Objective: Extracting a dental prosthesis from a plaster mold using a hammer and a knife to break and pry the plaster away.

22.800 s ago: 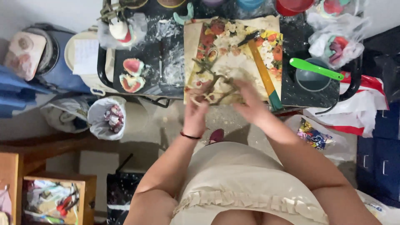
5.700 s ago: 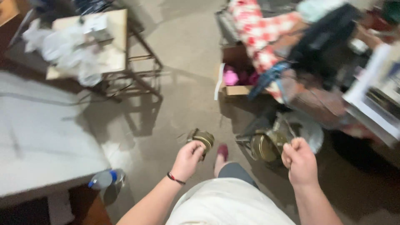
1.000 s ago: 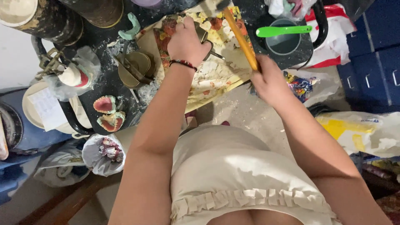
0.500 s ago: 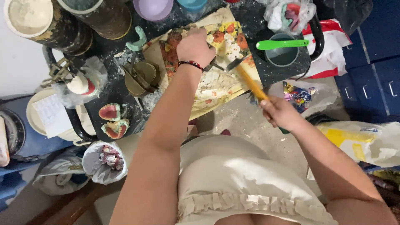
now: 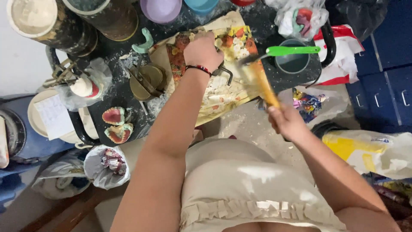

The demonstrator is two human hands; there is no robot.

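My left hand (image 5: 202, 50) presses down on a small metal piece (image 5: 226, 75) with a dark curved handle, on a flower-patterned board (image 5: 223, 92) dusted with white powder. A black band sits on that wrist. Below the table's near edge, my right hand (image 5: 286, 122) grips a yellow-handled tool (image 5: 262, 83). The tool points up toward the board and is blurred by motion, so its head cannot be made out. A brass round flask (image 5: 148, 81) stands just left of the board.
Two pink dental casts (image 5: 116, 124) lie at the dark table's left edge. A green-handled spatula (image 5: 292, 50) rests across a dark bowl (image 5: 293, 64). Buckets (image 5: 32, 17) and a purple bowl (image 5: 162, 8) stand at the back. Bags (image 5: 105, 165) and blue drawers (image 5: 386, 86) crowd the floor.
My right hand has drawn the yellow-handled tool back from over the board, down toward my body. The left hand stays on the metal piece.
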